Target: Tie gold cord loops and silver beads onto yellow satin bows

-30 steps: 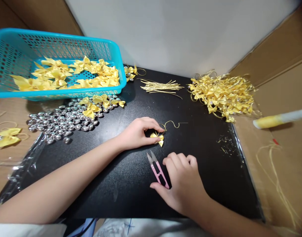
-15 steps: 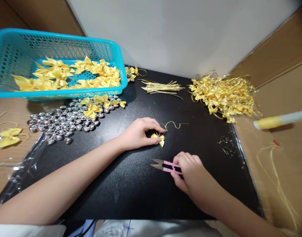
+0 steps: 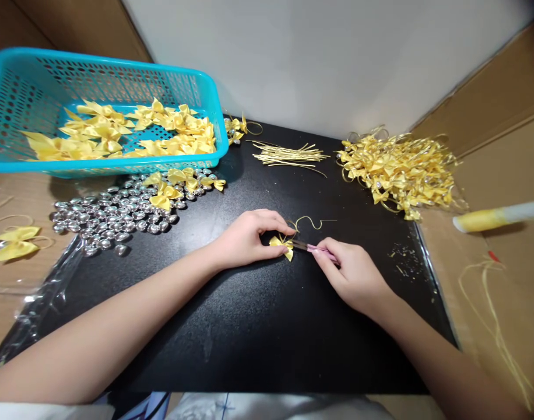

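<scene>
My left hand (image 3: pixel 253 238) pinches a small yellow bow (image 3: pixel 288 247) between thumb and fingers, low over the black table. A thin gold cord (image 3: pixel 309 219) curls away from the bow's top to the right, with a needle-like straight end. My right hand (image 3: pixel 352 269) is closed around pink thread snips (image 3: pixel 323 252), held edge-on. Their blades point left and meet the bow's right side beside my left fingertips. Whether the blades touch the cord cannot be made out.
A turquoise basket (image 3: pixel 221 125) of yellow bows stands at back left, with silver beads (image 3: pixel 105 219) before it. Gold ties (image 3: pixel 291 154) lie at the back. Finished-looking bows (image 3: pixel 398 169) are heaped at back right, near a yellow-and-white roll (image 3: pixel 489 217) and loose cords (image 3: pixel 489 309).
My right hand has moved up and left, bringing the snips from below the bow to its right side and turning them edge-on. My left hand keeps its hold on the bow.
</scene>
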Action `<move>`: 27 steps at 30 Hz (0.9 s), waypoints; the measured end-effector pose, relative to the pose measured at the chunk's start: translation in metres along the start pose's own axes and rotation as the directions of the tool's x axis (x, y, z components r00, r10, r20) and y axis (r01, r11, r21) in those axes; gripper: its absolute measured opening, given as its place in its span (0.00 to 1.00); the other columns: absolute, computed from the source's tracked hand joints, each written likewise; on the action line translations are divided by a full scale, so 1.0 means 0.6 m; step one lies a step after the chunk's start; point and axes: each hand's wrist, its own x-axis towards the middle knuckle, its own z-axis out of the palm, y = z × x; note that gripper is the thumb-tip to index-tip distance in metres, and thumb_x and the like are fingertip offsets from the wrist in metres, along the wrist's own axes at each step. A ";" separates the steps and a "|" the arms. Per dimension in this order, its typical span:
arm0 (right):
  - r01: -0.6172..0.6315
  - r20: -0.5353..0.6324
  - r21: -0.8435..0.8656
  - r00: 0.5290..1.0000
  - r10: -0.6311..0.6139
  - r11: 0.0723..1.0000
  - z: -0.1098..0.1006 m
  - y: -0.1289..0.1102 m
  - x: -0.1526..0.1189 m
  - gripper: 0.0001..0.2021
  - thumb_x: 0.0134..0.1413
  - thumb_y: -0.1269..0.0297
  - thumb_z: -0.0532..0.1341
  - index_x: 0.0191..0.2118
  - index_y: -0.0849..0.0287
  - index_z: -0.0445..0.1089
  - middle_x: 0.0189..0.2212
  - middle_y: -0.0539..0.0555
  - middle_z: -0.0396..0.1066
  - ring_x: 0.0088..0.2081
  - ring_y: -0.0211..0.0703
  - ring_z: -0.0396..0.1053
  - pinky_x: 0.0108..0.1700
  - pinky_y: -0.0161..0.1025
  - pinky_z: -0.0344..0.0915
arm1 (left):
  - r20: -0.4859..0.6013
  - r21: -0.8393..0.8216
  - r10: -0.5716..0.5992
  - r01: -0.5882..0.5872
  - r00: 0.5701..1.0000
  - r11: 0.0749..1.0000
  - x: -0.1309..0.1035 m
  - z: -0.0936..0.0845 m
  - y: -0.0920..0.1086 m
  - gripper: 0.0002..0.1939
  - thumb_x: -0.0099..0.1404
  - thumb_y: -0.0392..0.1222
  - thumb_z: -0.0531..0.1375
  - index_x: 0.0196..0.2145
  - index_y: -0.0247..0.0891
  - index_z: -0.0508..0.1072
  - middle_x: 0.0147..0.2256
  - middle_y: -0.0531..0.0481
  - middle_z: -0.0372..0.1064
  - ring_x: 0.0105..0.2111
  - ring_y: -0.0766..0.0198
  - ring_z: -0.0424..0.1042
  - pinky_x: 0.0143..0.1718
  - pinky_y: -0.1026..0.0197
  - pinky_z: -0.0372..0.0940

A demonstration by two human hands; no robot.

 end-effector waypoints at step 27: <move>-0.040 -0.034 -0.045 0.999 0.038 0.998 0.009 -0.008 0.013 0.20 0.63 0.53 0.49 0.23 0.57 0.61 0.17 0.47 0.60 0.20 0.36 0.56 0.26 0.35 0.45 | 0.003 -0.009 -0.024 0.024 1.000 1.000 0.000 0.000 0.003 0.12 0.57 0.35 0.66 0.41 0.37 0.80 0.38 0.45 0.78 0.38 0.61 0.76 0.41 0.60 0.69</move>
